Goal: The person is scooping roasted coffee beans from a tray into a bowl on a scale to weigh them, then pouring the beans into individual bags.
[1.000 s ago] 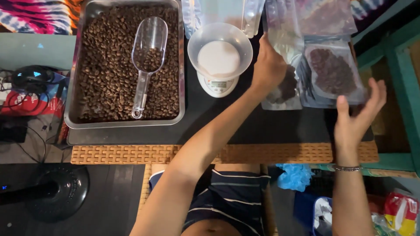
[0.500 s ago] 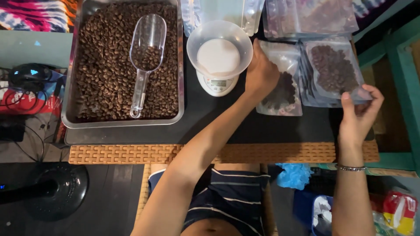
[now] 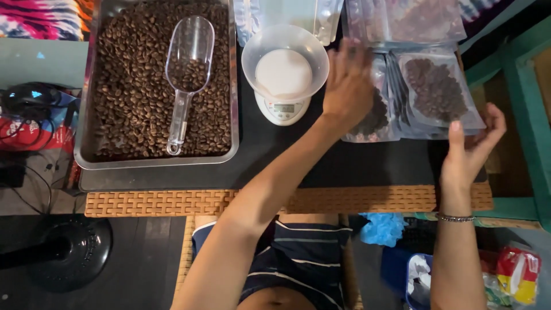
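Note:
My left hand (image 3: 346, 86) reaches across the dark tabletop and lies flat, fingers stretched and blurred, on a clear pouch of coffee beans (image 3: 376, 117). That pouch lies to the right of a small white scale carrying a clear bowl (image 3: 284, 72). More filled clear pouches (image 3: 437, 92) are stacked just to the right and behind. My right hand (image 3: 469, 150), with a bracelet on the wrist, hovers with fingers apart at the stack's near right corner. I cannot see it gripping anything.
A metal tray of coffee beans (image 3: 86, 143) sits at the left with a clear plastic scoop (image 3: 186, 69) lying in it. A woven mat (image 3: 172, 202) edges the table front. A teal wooden frame (image 3: 519, 97) stands at the right, a black fan base (image 3: 69, 250) at lower left.
My left hand laid the upright pouch down flat and now rests on it. My right hand dropped from raised, touched the stack's corner, and has now spread slightly.

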